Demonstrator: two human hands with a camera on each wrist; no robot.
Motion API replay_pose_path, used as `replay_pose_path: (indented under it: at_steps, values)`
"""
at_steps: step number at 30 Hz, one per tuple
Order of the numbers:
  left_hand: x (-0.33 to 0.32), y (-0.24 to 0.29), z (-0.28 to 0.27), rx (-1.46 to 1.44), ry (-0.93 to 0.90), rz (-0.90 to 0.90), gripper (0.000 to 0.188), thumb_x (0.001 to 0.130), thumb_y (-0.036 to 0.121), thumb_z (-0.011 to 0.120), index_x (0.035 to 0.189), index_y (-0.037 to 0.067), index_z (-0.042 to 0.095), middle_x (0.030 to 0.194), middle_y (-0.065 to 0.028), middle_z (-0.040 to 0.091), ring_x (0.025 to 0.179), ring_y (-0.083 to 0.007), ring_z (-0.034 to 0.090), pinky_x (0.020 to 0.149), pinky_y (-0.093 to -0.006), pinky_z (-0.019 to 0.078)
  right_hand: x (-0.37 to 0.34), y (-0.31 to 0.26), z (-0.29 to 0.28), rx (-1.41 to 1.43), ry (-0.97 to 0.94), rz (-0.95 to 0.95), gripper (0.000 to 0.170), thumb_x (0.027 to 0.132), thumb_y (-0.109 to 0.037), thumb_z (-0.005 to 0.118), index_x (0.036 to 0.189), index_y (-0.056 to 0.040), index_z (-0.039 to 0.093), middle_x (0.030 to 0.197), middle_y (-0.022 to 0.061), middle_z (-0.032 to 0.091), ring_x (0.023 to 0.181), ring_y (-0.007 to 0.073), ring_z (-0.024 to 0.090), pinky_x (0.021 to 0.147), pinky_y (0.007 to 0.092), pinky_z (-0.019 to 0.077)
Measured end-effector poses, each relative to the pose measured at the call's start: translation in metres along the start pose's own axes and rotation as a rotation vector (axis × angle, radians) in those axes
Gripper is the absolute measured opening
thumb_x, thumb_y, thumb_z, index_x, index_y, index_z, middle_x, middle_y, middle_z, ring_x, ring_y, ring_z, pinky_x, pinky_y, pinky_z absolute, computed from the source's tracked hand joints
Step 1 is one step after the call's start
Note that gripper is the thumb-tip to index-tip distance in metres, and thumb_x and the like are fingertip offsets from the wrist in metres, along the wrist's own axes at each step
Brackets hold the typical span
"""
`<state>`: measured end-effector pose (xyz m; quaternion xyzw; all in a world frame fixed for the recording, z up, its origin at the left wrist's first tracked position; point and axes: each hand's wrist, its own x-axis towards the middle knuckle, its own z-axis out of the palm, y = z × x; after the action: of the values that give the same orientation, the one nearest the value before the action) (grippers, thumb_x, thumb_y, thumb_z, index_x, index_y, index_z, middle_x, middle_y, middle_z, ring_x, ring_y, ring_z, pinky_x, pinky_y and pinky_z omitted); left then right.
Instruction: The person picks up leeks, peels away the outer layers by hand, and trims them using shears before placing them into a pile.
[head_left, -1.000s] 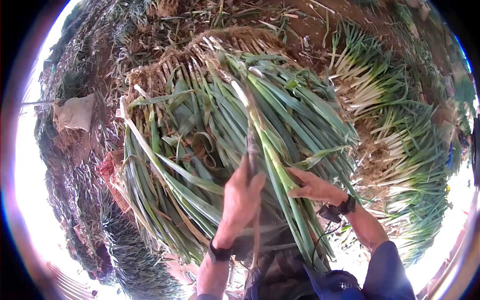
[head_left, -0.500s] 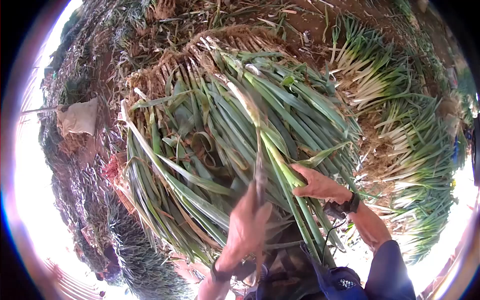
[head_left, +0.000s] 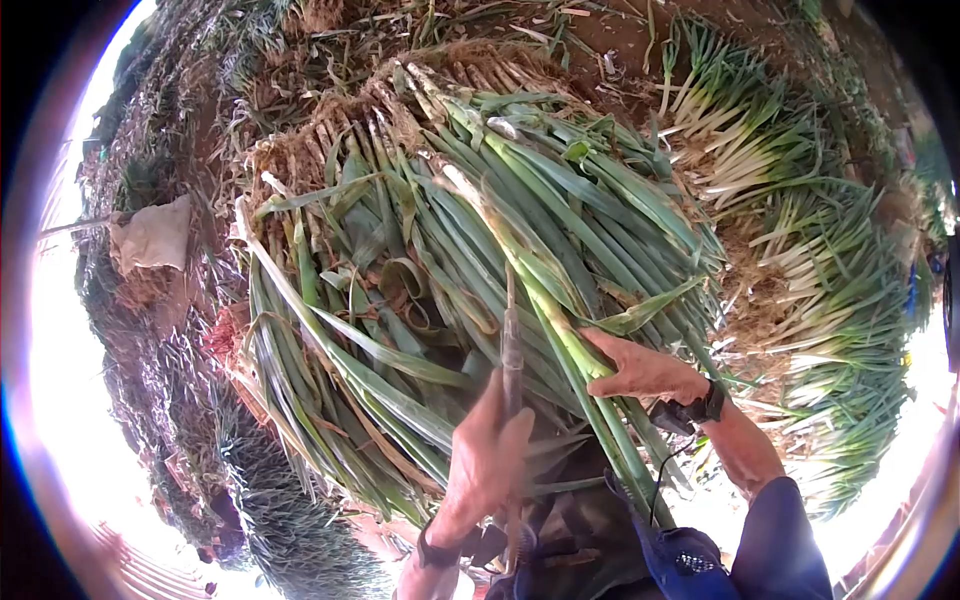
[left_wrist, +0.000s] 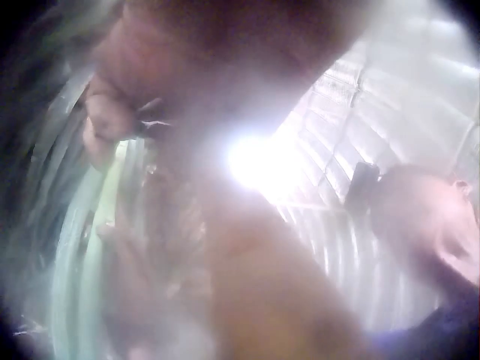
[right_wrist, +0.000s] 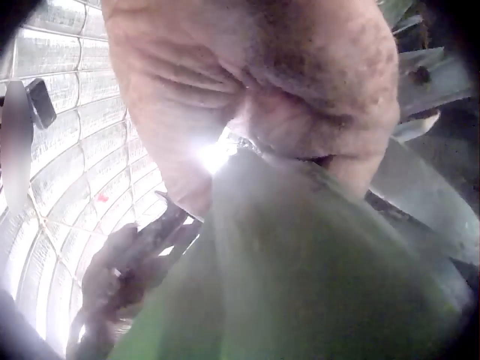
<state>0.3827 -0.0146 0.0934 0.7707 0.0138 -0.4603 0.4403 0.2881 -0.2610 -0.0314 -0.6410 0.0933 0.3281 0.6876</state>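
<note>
The largest item noted is a broad heap of leek-like plants (head_left: 455, 265), with its brown root ends at the far side and its green leaves running toward the person. To its right, well within view, lies a long row of similar plants with clean white stems (head_left: 795, 285), roots facing the heap. At lower left stand dense leafy bunches (head_left: 285, 515). The person's dark garment (head_left: 560, 550) borders the heap at the near edge. The single stalk (head_left: 549, 310) under handling lies slantwise over the middle of the heap, white end far, green leaves near. A pale cloth (head_left: 150, 237) sits apart at the left. The right grip (head_left: 650, 372) is clenched round the green part of this stalk; the right wrist view shows broad leaves extending from the curled hand. The left grip (head_left: 482, 455), blurred, grasps a narrow brownish strip (head_left: 511, 345), which emerges above and below the hand, just beside the stalk. The left wrist view is hazy with glare. Smallest, a dark band (head_left: 712, 400) encircles the right wrist.
</note>
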Motion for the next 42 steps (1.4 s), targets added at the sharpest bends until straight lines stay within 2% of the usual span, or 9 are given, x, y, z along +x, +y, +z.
replay_pose_path:
  at_steps: [6, 17, 22, 23, 24, 27, 35, 38, 42]
  values:
    - [-0.027, -0.021, 0.002, 0.189, -0.005, 0.246, 0.070, 0.092, 0.014, 0.062, 0.157, -0.002, 0.040, 0.090, -0.0086, 0.060, 0.077, -0.0155, 0.059, 0.071, -0.0299, 0.0507, 0.004, 0.005, 0.002, 0.125, -0.007, 0.041, 0.112, 0.086, -0.042, 0.079, 0.163, 0.0060, 0.014, 0.165, 0.0221, 0.029, 0.151, 0.0276, 0.030, 0.125, 0.0359, 0.0253]
    - [-0.021, -0.011, -0.004, 0.227, -0.033, 0.116, 0.070, 0.093, 0.016, 0.066, 0.154, -0.005, 0.041, 0.106, -0.0206, 0.065, 0.093, -0.0254, 0.065, 0.086, -0.0369, 0.0524, 0.010, 0.010, 0.005, 0.258, -0.035, 0.018, 0.126, 0.081, -0.062, 0.081, 0.163, 0.0068, 0.015, 0.167, 0.0240, 0.025, 0.155, 0.0300, 0.025, 0.127, 0.0366, 0.0206]
    - [-0.027, -0.014, -0.008, 0.228, -0.024, 0.121, 0.070, 0.092, 0.016, 0.067, 0.153, -0.007, 0.041, 0.106, -0.0215, 0.065, 0.095, -0.0270, 0.065, 0.087, -0.0372, 0.0524, 0.000, -0.014, 0.018, 0.253, 0.110, 0.059, 0.103, 0.086, -0.037, 0.076, 0.161, 0.0071, 0.022, 0.164, 0.0231, 0.032, 0.153, 0.0305, 0.029, 0.126, 0.0360, 0.0231]
    - [-0.028, -0.015, -0.009, 0.200, -0.050, 0.109, 0.071, 0.092, 0.015, 0.067, 0.154, -0.007, 0.041, 0.106, -0.0214, 0.065, 0.095, -0.0275, 0.065, 0.088, -0.0376, 0.0524, 0.014, -0.013, 0.023, -0.170, 0.216, 0.042, 0.091, 0.084, -0.024, 0.068, 0.160, 0.0059, 0.027, 0.150, 0.0276, 0.050, 0.139, 0.0300, 0.051, 0.115, 0.0362, 0.0403]
    - [-0.030, -0.017, -0.010, 0.173, -0.079, 0.096, 0.071, 0.091, 0.015, 0.067, 0.154, -0.006, 0.041, 0.106, -0.0214, 0.065, 0.096, -0.0281, 0.066, 0.088, -0.0381, 0.0524, 0.016, -0.017, 0.025, -0.168, 0.217, 0.049, 0.091, 0.084, -0.024, 0.068, 0.160, 0.0059, 0.027, 0.150, 0.0276, 0.050, 0.139, 0.0300, 0.051, 0.115, 0.0362, 0.0403]
    - [-0.057, -0.036, 0.000, 0.117, -0.144, 0.043, 0.071, 0.090, 0.013, 0.068, 0.154, -0.006, 0.042, 0.111, -0.0239, 0.065, 0.096, -0.0306, 0.066, 0.087, -0.0394, 0.0536, 0.010, -0.032, 0.026, -0.252, 0.295, 0.110, 0.089, 0.083, -0.028, 0.063, 0.164, -0.0149, 0.029, 0.073, 0.0243, 0.066, 0.065, 0.0372, 0.068, 0.067, 0.0462, 0.0531]
    - [-0.073, -0.063, 0.018, 0.264, -0.094, 0.340, 0.074, 0.088, 0.013, 0.072, 0.152, -0.006, 0.041, 0.120, -0.0314, 0.063, 0.099, -0.0434, 0.066, 0.086, -0.0461, 0.0552, 0.021, -0.029, 0.043, -0.459, 0.415, 0.086, 0.086, 0.085, -0.032, 0.070, 0.159, -0.0109, 0.033, 0.081, 0.0223, 0.069, 0.070, 0.0391, 0.069, 0.069, 0.0470, 0.0546]
    - [-0.078, -0.048, 0.021, 0.169, -0.136, 0.047, 0.072, 0.089, 0.014, 0.071, 0.151, -0.009, 0.041, 0.122, -0.0336, 0.061, 0.099, -0.0451, 0.065, 0.085, -0.0487, 0.0548, 0.022, -0.022, 0.041, -0.477, 0.525, 0.023, 0.085, 0.085, -0.031, 0.075, 0.155, -0.0040, 0.035, 0.083, 0.0222, 0.069, 0.074, 0.0381, 0.069, 0.070, 0.0457, 0.0543]
    - [-0.055, -0.069, 0.027, 0.277, -0.050, 0.300, 0.073, 0.091, 0.015, 0.069, 0.150, -0.013, 0.038, 0.119, -0.0331, 0.061, 0.093, -0.0450, 0.064, 0.081, -0.0491, 0.0545, 0.022, -0.016, 0.039, -0.459, 0.534, -0.091, 0.090, 0.089, -0.043, 0.074, 0.157, -0.0026, 0.032, 0.085, 0.0243, 0.068, 0.077, 0.0389, 0.069, 0.072, 0.0470, 0.0533]
